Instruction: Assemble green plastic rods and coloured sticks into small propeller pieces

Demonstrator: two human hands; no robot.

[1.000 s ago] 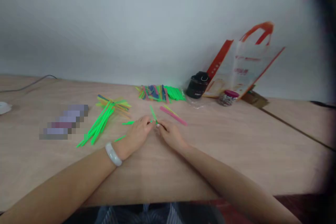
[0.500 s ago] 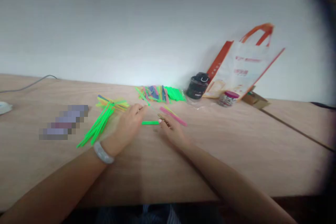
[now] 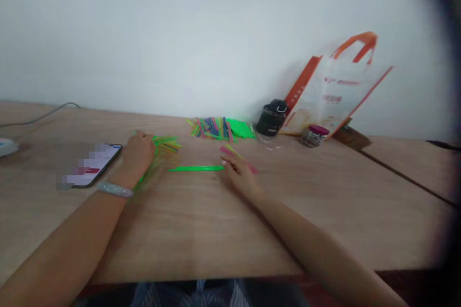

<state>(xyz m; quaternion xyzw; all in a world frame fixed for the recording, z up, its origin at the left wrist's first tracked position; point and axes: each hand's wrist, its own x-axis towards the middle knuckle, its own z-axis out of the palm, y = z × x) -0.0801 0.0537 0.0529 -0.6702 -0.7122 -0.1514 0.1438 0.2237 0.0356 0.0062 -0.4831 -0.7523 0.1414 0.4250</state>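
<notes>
My right hand (image 3: 239,175) rests on the table with fingers pinched around the right end of thin green straws (image 3: 196,168), which lie flat and point left. A pink straw (image 3: 225,150) and a yellow one lie just behind that hand, partly covered by it. My left hand (image 3: 139,152), fingers curled, is over the pile of green straws (image 3: 142,180) and hides much of it. A bit of green shows beyond its fingertips; whether it is in the grip is too blurred to say. Yellow and green straws (image 3: 167,143) stick out right of the left hand.
A phone (image 3: 97,168) lies left of my left hand. Along the wall are a clear packet of coloured straws (image 3: 219,128), a black bottle (image 3: 272,119), a lidded jar (image 3: 314,136) and a white-and-orange bag (image 3: 338,91). A cable (image 3: 43,116) and a white object (image 3: 7,147) are far left.
My left hand has moved left from the middle of the table to the green pile. More of the green straws at my right hand now shows; the right hand has barely shifted.
</notes>
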